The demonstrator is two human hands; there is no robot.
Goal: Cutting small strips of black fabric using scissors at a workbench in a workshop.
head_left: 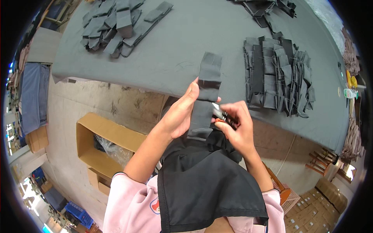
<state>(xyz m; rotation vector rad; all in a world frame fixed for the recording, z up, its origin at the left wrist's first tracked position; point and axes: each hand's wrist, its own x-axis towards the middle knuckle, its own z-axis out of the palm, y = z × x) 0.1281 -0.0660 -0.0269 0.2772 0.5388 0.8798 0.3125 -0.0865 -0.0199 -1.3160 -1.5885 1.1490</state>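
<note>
A dark grey fabric strip (210,70), made of joined pieces, runs from the table's near edge down toward my lap. My left hand (179,112) is closed on its left side, thumb on top and the other fingers mostly hidden beneath. In my right hand (241,126) is a pair of thread snips (218,112), its blades against the strip's right edge and slightly blurred. Whether the blades are parted I cannot tell. Below my hands, a black apron (210,182) covers my front, with the lower end of the strip above it.
The grey-covered table (155,73) carries a loose heap of fabric pieces (116,27) at far left. A row of folded pieces (278,73) lies at right, with another dark heap (264,7) behind. An open cardboard box (87,136) stands on the floor at left, wooden stools (320,161) at right.
</note>
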